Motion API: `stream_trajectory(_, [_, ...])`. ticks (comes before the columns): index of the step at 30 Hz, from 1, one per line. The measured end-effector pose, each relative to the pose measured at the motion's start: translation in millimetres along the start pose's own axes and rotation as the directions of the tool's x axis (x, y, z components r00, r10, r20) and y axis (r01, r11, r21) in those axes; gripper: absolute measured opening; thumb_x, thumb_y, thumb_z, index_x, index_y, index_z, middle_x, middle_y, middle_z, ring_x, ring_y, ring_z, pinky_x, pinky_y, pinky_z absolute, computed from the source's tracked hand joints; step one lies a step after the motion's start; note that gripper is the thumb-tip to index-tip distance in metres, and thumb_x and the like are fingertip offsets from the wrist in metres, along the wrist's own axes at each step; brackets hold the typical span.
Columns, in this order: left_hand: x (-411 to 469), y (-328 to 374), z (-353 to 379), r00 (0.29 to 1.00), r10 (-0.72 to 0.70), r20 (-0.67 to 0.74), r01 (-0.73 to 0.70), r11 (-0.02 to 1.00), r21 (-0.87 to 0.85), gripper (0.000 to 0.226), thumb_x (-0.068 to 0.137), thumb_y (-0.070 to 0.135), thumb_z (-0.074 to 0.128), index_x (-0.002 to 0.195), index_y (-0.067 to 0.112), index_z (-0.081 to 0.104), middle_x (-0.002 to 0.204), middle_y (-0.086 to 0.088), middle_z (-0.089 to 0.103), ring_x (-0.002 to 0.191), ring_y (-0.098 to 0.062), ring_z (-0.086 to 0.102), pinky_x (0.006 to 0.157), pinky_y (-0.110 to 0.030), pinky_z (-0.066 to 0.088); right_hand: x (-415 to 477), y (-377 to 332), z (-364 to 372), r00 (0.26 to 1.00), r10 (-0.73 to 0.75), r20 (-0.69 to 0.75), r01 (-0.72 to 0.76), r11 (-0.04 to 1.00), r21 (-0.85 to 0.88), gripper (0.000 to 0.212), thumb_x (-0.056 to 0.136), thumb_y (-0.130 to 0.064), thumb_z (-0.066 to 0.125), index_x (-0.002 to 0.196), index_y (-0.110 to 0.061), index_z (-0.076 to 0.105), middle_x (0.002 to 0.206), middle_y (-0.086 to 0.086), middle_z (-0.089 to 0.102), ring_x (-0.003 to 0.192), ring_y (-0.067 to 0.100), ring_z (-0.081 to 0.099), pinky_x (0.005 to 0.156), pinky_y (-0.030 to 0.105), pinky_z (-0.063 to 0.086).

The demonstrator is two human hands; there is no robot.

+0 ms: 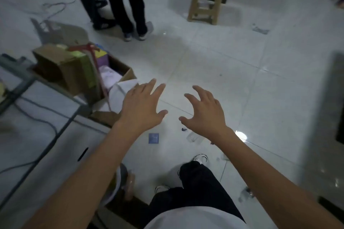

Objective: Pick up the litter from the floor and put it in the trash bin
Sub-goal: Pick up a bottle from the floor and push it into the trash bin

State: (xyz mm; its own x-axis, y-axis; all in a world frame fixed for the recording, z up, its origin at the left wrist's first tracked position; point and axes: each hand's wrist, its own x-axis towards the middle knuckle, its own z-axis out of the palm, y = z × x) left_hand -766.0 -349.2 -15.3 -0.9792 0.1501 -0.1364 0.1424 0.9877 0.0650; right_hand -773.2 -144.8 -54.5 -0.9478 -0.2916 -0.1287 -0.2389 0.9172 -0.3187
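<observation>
Blue wrapper (153, 138) on tile floor (242, 89); left hand (142, 107), right hand (206, 112) empty, fingers spread, raised above it, likely readying pickup.

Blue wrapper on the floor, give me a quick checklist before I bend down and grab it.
1. Left hand free: ok, open and empty.
2. Right hand free: ok, open and empty.
3. Blue wrapper in view: ok, flat on the tile, uncovered.
4. Other litter nearby: ok, a clear plastic piece lies right of it.
5. Trash bin located: cannot tell, none clearly visible.
6. Path clear: ok, the bystanders stand well beyond it.
</observation>
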Motion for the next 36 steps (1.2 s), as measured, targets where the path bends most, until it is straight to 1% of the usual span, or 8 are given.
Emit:
stream_trajectory(6, [97.8, 106.2, -27.8, 0.952, 0.304, 0.031, -0.305, 0.947, 0.096, 0.083, 0.087, 0.061, 0.054, 0.155, 0.030, 0.018, 0.163, -0.002, 0.015, 0.144, -0.026, 0.026, 0.114, -0.047, 0.027, -13.9, 108.1, -38.2, 0.949, 0.305, -0.082, -0.298, 0.950, 0.091, 0.076, 0.079, -0.058, 0.065, 0.145, -0.029, 0.041, 0.160, -0.003, 0.017, 0.146, 0.021, 0.017, 0.112, 0.041, 0.027])
stream_trajectory(12, [172.4, 193.2, -49.8, 0.860, 0.509, 0.029, -0.506, 0.844, 0.177, 0.082, 0.086, 0.061, 0.056, 0.154, 0.032, 0.020, 0.163, 0.000, 0.016, 0.144, -0.025, 0.027, 0.113, -0.047, 0.028, -12.9, 183.4, -70.2, 0.858, 0.494, -0.143, -0.475, 0.867, 0.150, 0.077, 0.079, -0.059, 0.064, 0.146, -0.029, 0.039, 0.161, -0.002, 0.016, 0.146, 0.021, 0.016, 0.112, 0.041, 0.026])
stream_trajectory(16, [207.9, 243.4, -52.1, 0.792, 0.610, 0.043, -0.606, 0.774, 0.183, 0.083, 0.084, 0.061, 0.059, 0.153, 0.031, 0.023, 0.162, 0.000, 0.020, 0.143, -0.025, 0.029, 0.112, -0.049, 0.031, -19.6, 216.1, -85.3, 0.771, 0.611, -0.179, -0.577, 0.790, 0.209, 0.077, 0.078, -0.059, 0.064, 0.145, -0.030, 0.039, 0.160, -0.003, 0.016, 0.146, 0.021, 0.015, 0.111, 0.040, 0.027])
stream_trajectory(20, [239.9, 289.1, -45.3, 0.686, 0.722, 0.096, -0.724, 0.661, 0.198, 0.084, 0.084, 0.061, 0.059, 0.153, 0.030, 0.024, 0.161, -0.002, 0.022, 0.142, -0.026, 0.031, 0.112, -0.048, 0.032, -35.0, 245.2, -90.1, 0.656, 0.731, -0.191, -0.679, 0.681, 0.275, 0.076, 0.078, -0.058, 0.065, 0.144, -0.029, 0.040, 0.160, -0.002, 0.018, 0.144, 0.021, 0.018, 0.109, 0.040, 0.031])
stream_trajectory(23, [265.4, 323.3, -38.0, 0.588, 0.798, 0.130, -0.805, 0.563, 0.186, 0.083, 0.083, 0.060, 0.059, 0.153, 0.030, 0.025, 0.161, -0.002, 0.023, 0.141, -0.026, 0.032, 0.110, -0.048, 0.033, -50.5, 267.8, -89.4, 0.528, 0.829, -0.184, -0.759, 0.558, 0.334, 0.075, 0.077, -0.056, 0.068, 0.142, -0.028, 0.044, 0.159, -0.003, 0.021, 0.143, 0.021, 0.021, 0.107, 0.040, 0.034])
stream_trajectory(26, [295.8, 361.2, -32.4, 0.456, 0.876, 0.153, -0.886, 0.433, 0.165, 0.082, 0.083, 0.058, 0.062, 0.152, 0.029, 0.027, 0.160, -0.002, 0.026, 0.140, -0.027, 0.034, 0.109, -0.048, 0.033, -66.2, 289.2, -91.7, 0.353, 0.918, -0.178, -0.834, 0.396, 0.384, 0.074, 0.077, -0.055, 0.069, 0.141, -0.028, 0.045, 0.158, -0.004, 0.022, 0.142, 0.019, 0.023, 0.105, 0.038, 0.035])
stream_trajectory(31, [344.2, 435.9, -32.2, 0.159, 0.973, 0.167, -0.981, 0.136, 0.138, 0.081, 0.084, 0.058, 0.061, 0.151, 0.029, 0.026, 0.160, -0.001, 0.026, 0.141, -0.026, 0.034, 0.110, -0.048, 0.033, -69.3, 304.3, -99.1, 0.004, 0.985, -0.174, -0.891, 0.083, 0.447, 0.074, 0.078, -0.059, 0.067, 0.142, -0.033, 0.042, 0.158, -0.006, 0.022, 0.143, 0.020, 0.023, 0.108, 0.041, 0.034])
stream_trajectory(36, [361.8, 476.8, -38.5, -0.108, 0.984, 0.144, -0.989, -0.121, 0.084, 0.080, 0.085, 0.058, 0.061, 0.151, 0.029, 0.027, 0.158, -0.001, 0.029, 0.140, -0.026, 0.035, 0.109, -0.048, 0.034, -45.9, 288.3, -96.3, -0.254, 0.959, -0.128, -0.832, -0.149, 0.535, 0.072, 0.078, -0.058, 0.068, 0.140, -0.033, 0.043, 0.157, -0.006, 0.024, 0.143, 0.019, 0.024, 0.111, 0.044, 0.031])
